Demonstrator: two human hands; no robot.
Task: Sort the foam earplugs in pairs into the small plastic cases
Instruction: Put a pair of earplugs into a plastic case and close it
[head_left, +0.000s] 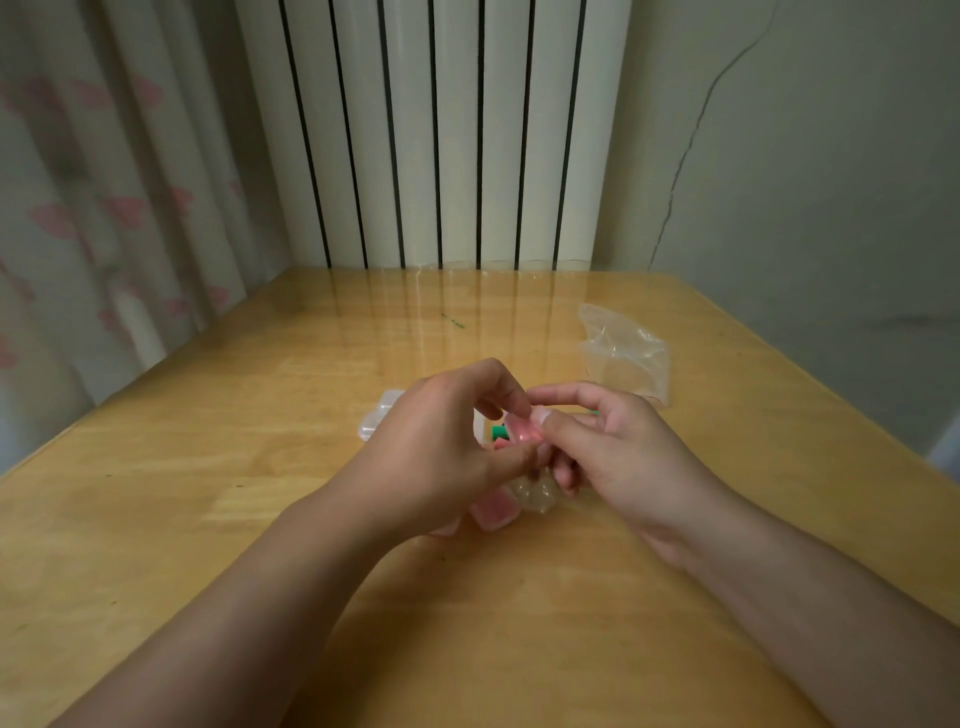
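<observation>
Near the table's (156, 467) middle, the left hand (431, 457) and right hand (613, 447) both pinch a small clear case (522, 434) showing pink inside. It looks mid-closing; next likely calls for pressing the lid down, then taking the green earplug (498, 431) lying beyond.

You are looking down at a glossy wooden worktop (208, 441) pushed into a corner. Behind its far edge stands a white ribbed radiator (436, 130), whose dark gaps reflect in the sheen. To your left hangs a pale curtain (104, 197) with pink shapes; to your right a plain wall (805, 182) carries a thin crack. The light is dim and warm.
</observation>
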